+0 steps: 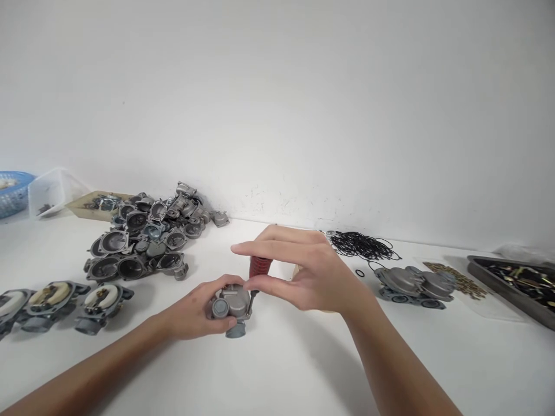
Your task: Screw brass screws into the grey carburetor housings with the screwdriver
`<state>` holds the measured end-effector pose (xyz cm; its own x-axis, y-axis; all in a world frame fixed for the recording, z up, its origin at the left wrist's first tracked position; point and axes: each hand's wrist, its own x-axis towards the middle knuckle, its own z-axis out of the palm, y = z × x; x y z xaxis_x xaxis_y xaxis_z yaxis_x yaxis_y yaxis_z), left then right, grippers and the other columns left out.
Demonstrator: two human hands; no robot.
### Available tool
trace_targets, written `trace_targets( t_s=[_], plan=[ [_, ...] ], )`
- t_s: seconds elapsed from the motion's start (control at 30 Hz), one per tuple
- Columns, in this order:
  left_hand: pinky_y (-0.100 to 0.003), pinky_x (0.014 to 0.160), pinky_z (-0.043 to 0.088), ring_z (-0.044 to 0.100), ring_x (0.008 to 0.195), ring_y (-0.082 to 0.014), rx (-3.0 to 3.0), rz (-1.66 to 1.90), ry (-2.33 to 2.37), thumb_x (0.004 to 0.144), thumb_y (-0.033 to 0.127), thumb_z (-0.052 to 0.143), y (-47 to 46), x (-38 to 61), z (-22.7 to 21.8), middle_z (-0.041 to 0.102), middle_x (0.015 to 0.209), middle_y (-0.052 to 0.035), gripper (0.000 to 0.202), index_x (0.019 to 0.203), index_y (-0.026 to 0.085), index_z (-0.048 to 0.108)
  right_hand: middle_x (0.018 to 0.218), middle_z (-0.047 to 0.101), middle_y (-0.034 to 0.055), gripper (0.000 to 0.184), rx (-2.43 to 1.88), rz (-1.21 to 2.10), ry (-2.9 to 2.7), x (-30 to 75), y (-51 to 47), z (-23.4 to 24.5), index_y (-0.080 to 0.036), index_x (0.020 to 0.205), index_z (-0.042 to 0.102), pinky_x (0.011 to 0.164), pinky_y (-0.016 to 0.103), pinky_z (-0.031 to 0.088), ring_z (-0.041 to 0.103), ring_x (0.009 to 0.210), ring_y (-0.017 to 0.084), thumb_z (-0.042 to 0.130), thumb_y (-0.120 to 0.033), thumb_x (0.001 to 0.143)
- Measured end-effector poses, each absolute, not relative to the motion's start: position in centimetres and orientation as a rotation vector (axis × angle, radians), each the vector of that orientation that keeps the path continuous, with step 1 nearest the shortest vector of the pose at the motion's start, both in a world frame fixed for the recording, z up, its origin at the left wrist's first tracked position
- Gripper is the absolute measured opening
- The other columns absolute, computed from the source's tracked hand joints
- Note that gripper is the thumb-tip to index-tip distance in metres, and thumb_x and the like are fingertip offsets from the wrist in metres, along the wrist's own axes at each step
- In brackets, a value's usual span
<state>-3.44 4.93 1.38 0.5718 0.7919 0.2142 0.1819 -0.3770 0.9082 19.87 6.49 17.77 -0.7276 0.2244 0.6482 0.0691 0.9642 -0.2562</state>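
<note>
My left hand (202, 309) is wrapped round a grey metal carburetor (237, 299) on the white table, thumb at its front and fingers at its back. In my right hand (303, 266) is a screwdriver with a red handle (260, 266), gripped between thumb and fingers. It stands nearly upright, its shaft coming down at the right edge of the carburetor. The tip is too small to make out. Something pale, partly hidden, shows behind the right hand.
Left lie a pile of metal float bowls (139, 231) and several open carburetor bodies (97, 303). At right are black O-rings (362, 245), assembled carburetors (410, 283), small brass parts (459, 279) and a dark tray (481, 271). A blue basket (17, 193) stands far left.
</note>
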Motion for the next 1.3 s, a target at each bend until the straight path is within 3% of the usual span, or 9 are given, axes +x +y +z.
trace_targets(
  t_s=[0.07,0.2,0.37,0.5,0.67,0.83,0.97,1.13,1.3],
  plan=[
    [-0.037,0.087,0.055,0.068,0.098,-0.0250,1.879,0.827,0.796,0.091,0.027,0.075,4.95,-3.43,1.46,0.076,0.113,-0.0052,0.052,0.140,0.024,0.057,0.089,0.077,0.0027,0.027,-0.224,0.217,-2.361,19.92,6.51,17.75,-0.019,0.124,0.076,0.069,0.027,0.059,0.070,0.076,0.013,0.079,-0.026,0.098],
    [-0.036,0.085,0.055,0.068,0.094,-0.0229,1.873,0.810,0.782,0.091,0.025,0.075,4.91,-3.46,1.59,0.076,0.112,-0.0042,0.054,0.141,0.024,0.055,0.111,0.080,0.0088,0.034,-0.132,0.389,-2.376,20.19,6.35,17.97,-0.017,0.137,0.071,0.078,0.029,0.064,0.076,0.086,0.013,0.062,-0.015,0.105],
    [-0.036,0.085,0.056,0.069,0.097,-0.0239,1.866,0.810,0.781,0.091,0.025,0.075,4.83,-3.47,1.55,0.076,0.114,-0.0053,0.056,0.143,0.024,0.055,0.084,0.075,0.0019,0.017,-0.307,0.037,-2.350,20.29,6.58,17.95,-0.018,0.107,0.082,0.056,0.023,0.053,0.066,0.064,0.010,0.084,-0.028,0.094],
    [-0.034,0.083,0.056,0.069,0.092,-0.0215,1.846,0.780,0.800,0.091,0.025,0.075,4.80,-3.47,1.54,0.076,0.112,-0.0040,0.059,0.145,0.024,0.053,0.098,0.079,0.0056,0.032,-0.198,0.210,-2.384,20.33,6.86,17.73,-0.018,0.135,0.071,0.069,0.029,0.060,0.072,0.081,0.014,0.064,-0.017,0.104],
    [-0.037,0.086,0.056,0.069,0.095,-0.0228,1.856,0.808,0.791,0.091,0.026,0.076,4.85,-3.54,1.32,0.076,0.114,-0.0042,0.060,0.146,0.025,0.053,0.081,0.075,0.0005,0.018,-0.311,0.065,-2.345,20.40,6.76,17.75,-0.020,0.112,0.079,0.058,0.024,0.053,0.066,0.068,0.011,0.082,-0.025,0.095],
    [-0.035,0.085,0.056,0.069,0.093,-0.0218,1.824,0.785,0.781,0.090,0.024,0.075,4.68,-3.33,1.87,0.077,0.111,-0.0043,0.058,0.143,0.023,0.054,0.094,0.079,0.0036,0.039,-0.168,0.311,-2.382,20.52,6.68,17.98,-0.020,0.141,0.067,0.076,0.032,0.062,0.073,0.084,0.015,0.061,-0.014,0.103],
    [-0.035,0.087,0.054,0.069,0.096,-0.0229,1.837,0.816,0.764,0.089,0.024,0.074,4.72,-3.26,1.95,0.076,0.112,-0.0048,0.052,0.138,0.022,0.057,0.086,0.079,0.0019,0.026,-0.286,0.187,-2.372,20.62,6.72,18.14,-0.019,0.121,0.078,0.065,0.026,0.057,0.071,0.076,0.013,0.080,-0.019,0.095],
    [-0.034,0.084,0.053,0.067,0.091,-0.0213,1.845,0.820,0.761,0.089,0.024,0.074,4.86,-3.28,1.71,0.075,0.109,-0.0039,0.055,0.141,0.023,0.055,0.104,0.082,0.0081,0.040,-0.149,0.375,-2.386,20.80,6.60,18.26,-0.015,0.140,0.069,0.079,0.032,0.063,0.074,0.090,0.016,0.064,-0.009,0.100],
    [-0.032,0.080,0.052,0.065,0.088,-0.0202,1.847,0.813,0.772,0.089,0.023,0.074,4.73,-3.27,1.79,0.074,0.106,-0.0025,0.053,0.138,0.023,0.057,0.092,0.080,0.0038,0.023,-0.312,0.233,-2.370,20.67,6.56,18.11,-0.020,0.118,0.079,0.066,0.025,0.059,0.072,0.077,0.013,0.079,-0.016,0.095]
  ],
)
